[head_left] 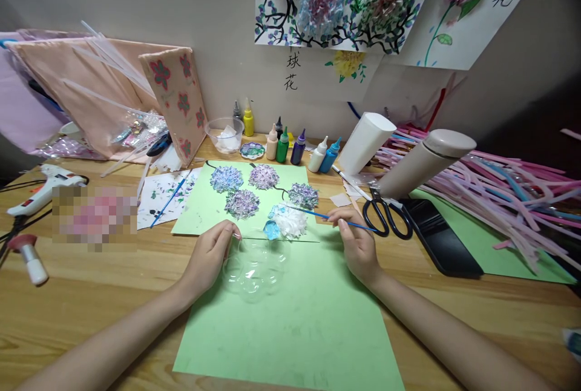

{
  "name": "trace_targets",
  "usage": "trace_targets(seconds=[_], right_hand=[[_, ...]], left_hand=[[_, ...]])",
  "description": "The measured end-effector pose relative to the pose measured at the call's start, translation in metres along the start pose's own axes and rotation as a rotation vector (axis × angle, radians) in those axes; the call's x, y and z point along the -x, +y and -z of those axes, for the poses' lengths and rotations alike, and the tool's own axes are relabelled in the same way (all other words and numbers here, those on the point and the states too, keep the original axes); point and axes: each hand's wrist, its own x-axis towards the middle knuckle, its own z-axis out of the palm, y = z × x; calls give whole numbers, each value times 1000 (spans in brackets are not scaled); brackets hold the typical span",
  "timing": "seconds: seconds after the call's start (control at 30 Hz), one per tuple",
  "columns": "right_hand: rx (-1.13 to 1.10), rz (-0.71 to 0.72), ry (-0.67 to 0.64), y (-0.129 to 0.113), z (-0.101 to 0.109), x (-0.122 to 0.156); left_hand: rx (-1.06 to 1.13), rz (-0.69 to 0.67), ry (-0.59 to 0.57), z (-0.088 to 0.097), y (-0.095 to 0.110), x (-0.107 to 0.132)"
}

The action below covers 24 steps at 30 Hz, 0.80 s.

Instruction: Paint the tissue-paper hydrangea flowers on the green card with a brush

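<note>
My left hand [209, 258] is closed, with thumb and fingers pinching the upper left rim of a clear plastic paint palette [254, 271] with round wells. The palette is over a green paper sheet [295, 330]. My right hand [356, 249] grips a thin blue paintbrush [314, 213], its tip pointing left over a white ruffled flower [293, 223]. Light blue colour shows at the flower's left side. Several blue, pink and purple ruffled flowers, such as a purple one [242, 203], lie on another green sheet [195, 212] behind.
Scissors [385, 216], a phone [442, 236], a tilted-looking bottle [426, 161] and pipe cleaners [508, 191] lie or stand to the right. Paint bottles [282, 146] line the back. A glue gun [43, 192], a second brush [170, 200] and a stamp-like tool [32, 261] are at left.
</note>
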Motion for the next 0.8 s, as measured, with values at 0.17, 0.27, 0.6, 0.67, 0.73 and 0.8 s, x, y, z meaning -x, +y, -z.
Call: trace_targets(seconds=[0.17, 0.27, 0.6, 0.67, 0.73, 0.8], right_hand=[[-9, 14, 43, 1, 0, 1], [5, 26, -28, 1, 0, 1], [8, -22, -54, 3, -1, 2], [0, -15, -36, 2, -1, 2], [-4, -1, -44, 1, -1, 2], [19, 8, -79, 0, -1, 1]], left_hand=[[-2, 4, -7, 0, 1, 0], [0, 6, -9, 0, 1, 0], [-4, 5, -9, 1, 1, 0], [-1, 10, -10, 1, 1, 0], [-2, 16, -10, 0, 1, 0], [-4, 17, -7, 0, 0, 0]])
